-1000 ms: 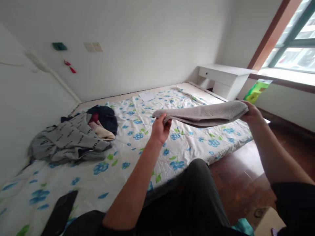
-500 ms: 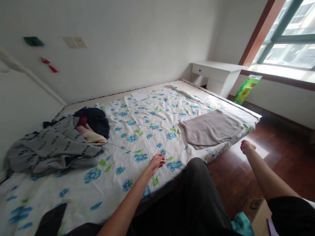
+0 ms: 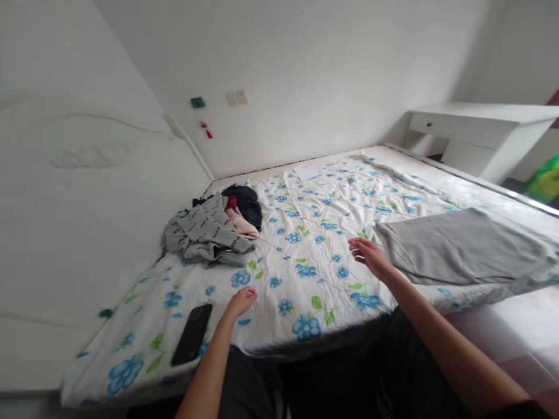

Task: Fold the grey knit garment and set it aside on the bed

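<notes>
Two empty hands hover over your bed (image 3: 305,244), with its white sheet of blue flowers. The folded grey knit (image 3: 458,247) lies flat near the bed's right edge; your right hand (image 3: 371,259), fingers spread, sits just left of it. The grey garment (image 3: 205,230) in the clothes pile bears repeated lettering, too small to read. Your left hand (image 3: 241,301), loosely curled, rests beside a black phone (image 3: 192,333).

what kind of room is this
Most likely a bedroom. A low bed with a blue-flowered sheet fills most of it, a white headboard stands at its end, and a pile of clothes and a folded grey garment lie on it.
</notes>
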### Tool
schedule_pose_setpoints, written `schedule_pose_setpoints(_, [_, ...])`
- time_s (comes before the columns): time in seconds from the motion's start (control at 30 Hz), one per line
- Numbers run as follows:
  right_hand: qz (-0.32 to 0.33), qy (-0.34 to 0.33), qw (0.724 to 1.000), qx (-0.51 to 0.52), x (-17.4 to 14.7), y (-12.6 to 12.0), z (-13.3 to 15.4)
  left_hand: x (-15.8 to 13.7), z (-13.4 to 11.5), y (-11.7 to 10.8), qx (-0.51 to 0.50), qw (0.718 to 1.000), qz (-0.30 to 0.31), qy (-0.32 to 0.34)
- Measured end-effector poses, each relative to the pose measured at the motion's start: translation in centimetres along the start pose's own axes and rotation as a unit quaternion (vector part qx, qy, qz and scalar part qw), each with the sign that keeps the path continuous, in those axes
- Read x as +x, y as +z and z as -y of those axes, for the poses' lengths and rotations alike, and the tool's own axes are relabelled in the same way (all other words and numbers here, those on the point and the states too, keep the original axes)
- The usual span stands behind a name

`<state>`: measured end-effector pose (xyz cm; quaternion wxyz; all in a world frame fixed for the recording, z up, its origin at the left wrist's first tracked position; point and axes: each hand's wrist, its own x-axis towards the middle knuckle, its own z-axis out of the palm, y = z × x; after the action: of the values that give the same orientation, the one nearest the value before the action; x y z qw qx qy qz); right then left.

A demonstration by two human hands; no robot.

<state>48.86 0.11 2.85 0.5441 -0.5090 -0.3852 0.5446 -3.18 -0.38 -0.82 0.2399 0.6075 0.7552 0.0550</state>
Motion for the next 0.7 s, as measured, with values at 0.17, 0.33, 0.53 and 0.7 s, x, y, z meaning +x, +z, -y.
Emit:
schedule_pose_setpoints(0.17, [0.23, 0.044, 0.904, -0.358, -1.6, 8.6, -6.3, 1.0, -1.3, 1.2, 0.114, 0.993, -0.028, 0.013])
schedule_pose_setpoints(0.33, [0.311, 0.027, 0.777, -0.547, -2.5, 10.0, -10.4, 3.1, -2.3, 0.5, 0.187, 0.978, -0.075, 0.057])
schedule_pose_setpoints(0.53, [0.336, 0.037, 0.79, -0.512, -1.0, 10.5, -10.1, 9.8, -3.8, -6.1, 0.206, 0.962, -0.116, 0.134])
schedule_pose_setpoints(0.7, [0.354, 0.054, 0.794, -0.492, -0.4, 10.3, -9.5, 15.6, -6.3, -10.4, 0.231, 0.943, -0.154, 0.183])
